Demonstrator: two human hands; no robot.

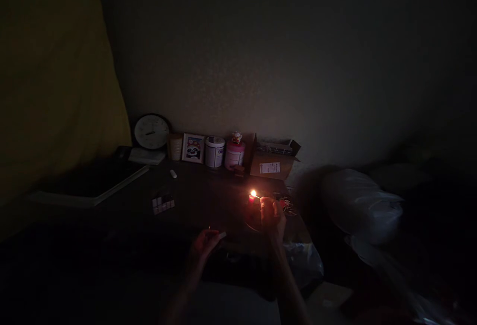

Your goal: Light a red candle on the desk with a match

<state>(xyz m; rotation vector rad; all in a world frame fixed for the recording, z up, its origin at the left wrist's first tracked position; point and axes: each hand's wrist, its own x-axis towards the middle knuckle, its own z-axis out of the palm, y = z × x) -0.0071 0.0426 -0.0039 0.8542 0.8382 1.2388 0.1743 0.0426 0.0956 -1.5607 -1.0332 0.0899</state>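
Both hands were busy: my right hand (273,214) pinched a lit match (256,196) at the red candle (252,199) on the table (208,196); my left hand (206,243), nearer me, gripped the matchbox (222,235). Steadiness at the wick seemed best.

Setting: dark room in home, likely bedroom or living space. Evidence: round white wall clock (151,131) leaning on plain wall, small framed panda picture (193,148), white cylindrical tin (215,151), pink jar with cat figurine (234,152), open cardboard box (274,161) lined along back of dark counter (201,196). White pillow-like bundle (361,203) at right.
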